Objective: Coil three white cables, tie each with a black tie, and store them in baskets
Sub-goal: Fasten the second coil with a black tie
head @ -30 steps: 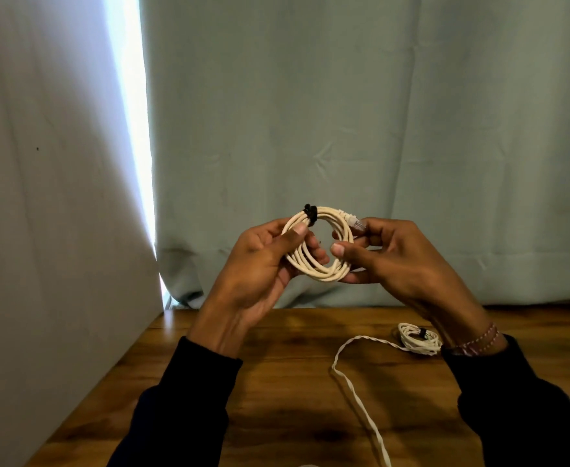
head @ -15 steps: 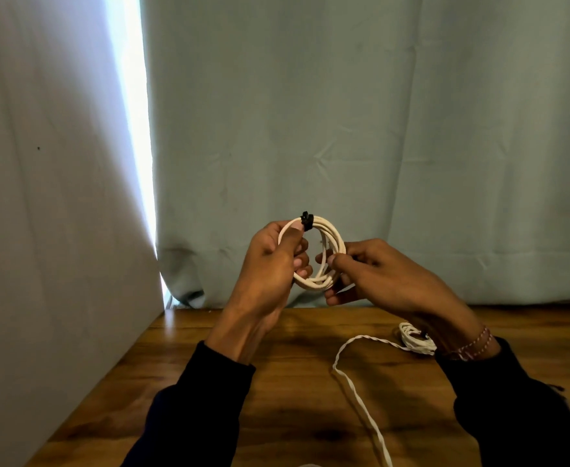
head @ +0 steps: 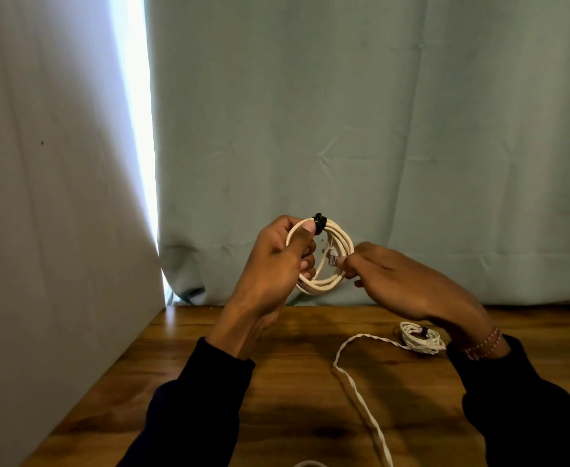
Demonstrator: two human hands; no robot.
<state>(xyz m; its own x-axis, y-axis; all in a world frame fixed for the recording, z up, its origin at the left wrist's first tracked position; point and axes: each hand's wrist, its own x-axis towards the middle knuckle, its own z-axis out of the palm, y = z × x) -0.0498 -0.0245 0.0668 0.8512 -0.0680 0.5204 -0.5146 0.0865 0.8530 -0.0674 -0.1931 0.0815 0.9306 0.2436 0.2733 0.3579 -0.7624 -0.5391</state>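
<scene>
Up above the counter, left hand grips the coil with its thumb right by the black tie, while right hand pinches the loose plug that a second ago stuck out the top and is now pulled down inside the loop. So I'd guess this one's basically tied and just getting its end tucked; a second tied coil sits on the counter under the right wrist with a twisted tail trailing toward the camera, no baskets in view
</scene>
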